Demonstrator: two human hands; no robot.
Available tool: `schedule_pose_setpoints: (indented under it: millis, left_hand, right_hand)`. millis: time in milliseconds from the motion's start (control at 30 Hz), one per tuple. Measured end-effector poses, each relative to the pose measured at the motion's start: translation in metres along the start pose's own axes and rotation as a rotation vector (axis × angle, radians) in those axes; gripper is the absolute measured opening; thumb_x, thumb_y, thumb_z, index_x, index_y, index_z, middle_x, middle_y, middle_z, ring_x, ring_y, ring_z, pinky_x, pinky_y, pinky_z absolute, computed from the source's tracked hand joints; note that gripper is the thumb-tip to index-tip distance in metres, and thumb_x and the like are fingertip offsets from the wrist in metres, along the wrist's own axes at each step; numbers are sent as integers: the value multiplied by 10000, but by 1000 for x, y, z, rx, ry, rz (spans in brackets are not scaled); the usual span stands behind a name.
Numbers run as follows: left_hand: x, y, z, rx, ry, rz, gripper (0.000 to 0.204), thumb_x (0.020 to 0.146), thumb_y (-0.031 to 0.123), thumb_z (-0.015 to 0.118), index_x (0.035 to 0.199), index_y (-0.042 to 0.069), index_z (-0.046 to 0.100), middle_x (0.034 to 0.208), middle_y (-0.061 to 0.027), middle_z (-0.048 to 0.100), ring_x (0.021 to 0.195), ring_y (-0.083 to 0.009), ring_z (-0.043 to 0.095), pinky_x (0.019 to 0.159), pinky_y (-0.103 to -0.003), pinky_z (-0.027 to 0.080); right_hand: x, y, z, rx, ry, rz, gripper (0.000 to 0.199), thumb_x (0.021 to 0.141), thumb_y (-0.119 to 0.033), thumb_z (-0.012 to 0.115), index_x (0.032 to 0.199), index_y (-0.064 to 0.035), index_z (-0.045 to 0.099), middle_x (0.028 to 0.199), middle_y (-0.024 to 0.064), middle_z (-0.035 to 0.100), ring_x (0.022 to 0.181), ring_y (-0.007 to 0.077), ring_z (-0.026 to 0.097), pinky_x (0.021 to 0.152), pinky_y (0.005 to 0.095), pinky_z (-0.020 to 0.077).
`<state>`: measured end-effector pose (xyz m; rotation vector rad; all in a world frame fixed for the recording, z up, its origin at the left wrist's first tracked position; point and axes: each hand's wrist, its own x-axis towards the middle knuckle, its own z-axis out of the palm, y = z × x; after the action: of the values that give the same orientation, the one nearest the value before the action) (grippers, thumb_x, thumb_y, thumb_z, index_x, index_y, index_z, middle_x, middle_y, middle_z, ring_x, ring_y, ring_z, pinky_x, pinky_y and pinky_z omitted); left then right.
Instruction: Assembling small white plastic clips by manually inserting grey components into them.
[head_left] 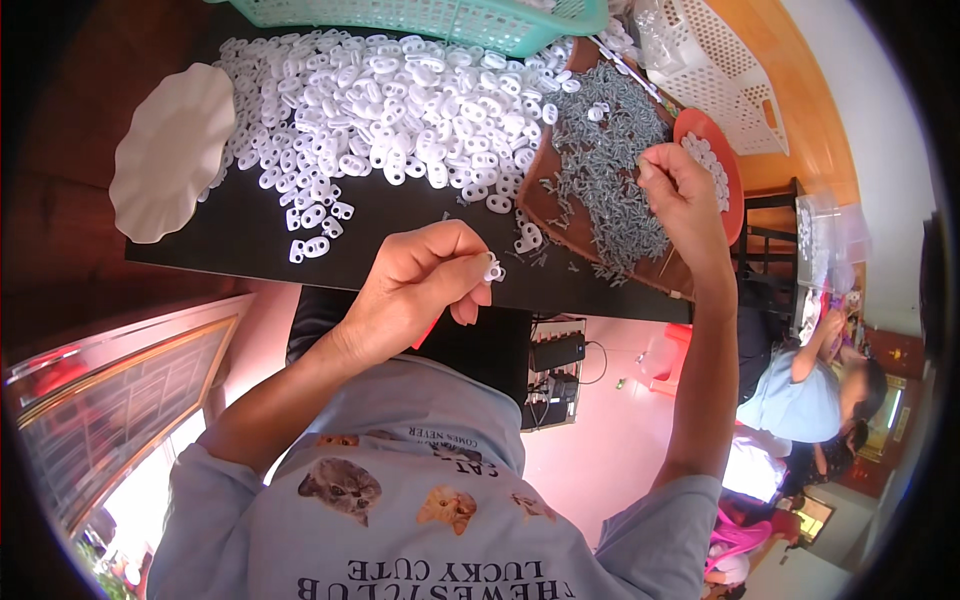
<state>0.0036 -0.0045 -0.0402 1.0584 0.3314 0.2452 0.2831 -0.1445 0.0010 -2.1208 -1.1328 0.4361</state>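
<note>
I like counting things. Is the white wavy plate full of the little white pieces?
No, the white wavy plate is bare; the white pieces lie beside it.

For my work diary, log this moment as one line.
left hand: pinches white plastic piece | right hand: over pile of screws | white pieces heaped on black table
</note>
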Motion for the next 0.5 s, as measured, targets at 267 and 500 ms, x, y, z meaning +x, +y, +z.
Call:
schedule_pose_setpoints:
  millis: [267, 500]
  left_hand:
    - [0, -1, -1, -9, -3, 27, 137, 951, 61, 487, 867, -2, 576, 728, -61, 622, 622, -102, 578, 593, -229, 467]
    - [2, -7, -3, -55, 4, 61, 173, 992, 158, 492, 917, 21, 565, 782, -47, 618, 637, -99, 583, 605, -217, 465]
  right_hand:
    - [-8, -16, 1, 126, -50, 133, 61, 918, -84, 573, 933, -30, 596, 744, -13, 571, 564, 40, 476, 484, 192, 378]
    - [-43, -79, 38, 247, -100, 73, 105, 920, -112, 586, 905, -10, 604, 711, -11, 585, 563, 23, 460, 509, 190, 374]
